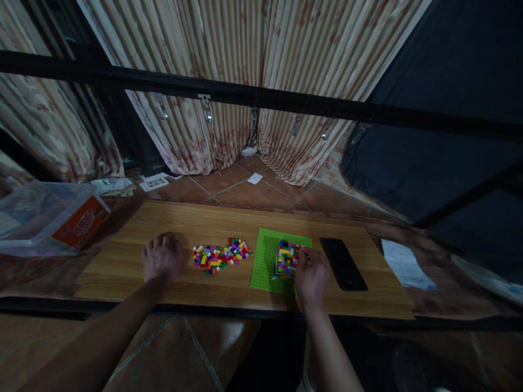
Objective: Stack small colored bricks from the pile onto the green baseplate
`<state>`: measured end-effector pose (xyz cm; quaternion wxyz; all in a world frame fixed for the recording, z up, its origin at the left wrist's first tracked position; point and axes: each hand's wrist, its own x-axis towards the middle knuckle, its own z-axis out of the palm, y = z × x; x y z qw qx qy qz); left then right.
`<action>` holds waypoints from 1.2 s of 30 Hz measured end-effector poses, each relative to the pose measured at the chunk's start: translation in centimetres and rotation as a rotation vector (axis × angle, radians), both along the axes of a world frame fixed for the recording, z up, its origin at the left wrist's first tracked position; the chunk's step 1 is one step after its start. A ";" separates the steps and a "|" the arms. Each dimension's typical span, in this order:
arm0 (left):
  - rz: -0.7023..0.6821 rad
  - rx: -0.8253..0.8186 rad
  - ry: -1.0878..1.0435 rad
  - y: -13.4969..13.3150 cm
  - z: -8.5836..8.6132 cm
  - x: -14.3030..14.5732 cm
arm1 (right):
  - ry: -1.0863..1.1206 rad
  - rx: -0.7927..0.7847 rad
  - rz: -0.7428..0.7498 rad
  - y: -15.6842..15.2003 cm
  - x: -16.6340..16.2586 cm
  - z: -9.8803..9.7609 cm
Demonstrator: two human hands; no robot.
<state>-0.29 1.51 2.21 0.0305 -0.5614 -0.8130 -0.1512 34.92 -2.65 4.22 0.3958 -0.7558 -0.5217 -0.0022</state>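
Your right hand at brick block, grip unclear; left hand spread. Block likely light, stiff; hold sides.

Seemingly a room in a home: floor-length patterned curtains hang at twelve o'clock, reddish-brown floor tiles run beneath them, a clear plastic storage box sits at nine, and toy bricks lie on a wood-topped desk at six.
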 end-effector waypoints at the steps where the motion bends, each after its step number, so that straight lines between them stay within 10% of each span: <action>1: 0.001 0.001 -0.004 0.0 0.1 0.0 | 0.011 0.002 -0.011 0.0 0.0 0.0; 36: 0.011 0.022 0.018 0.1 -0.6 -0.2 | 0.457 0.027 -0.024 0.6 1.3 -0.2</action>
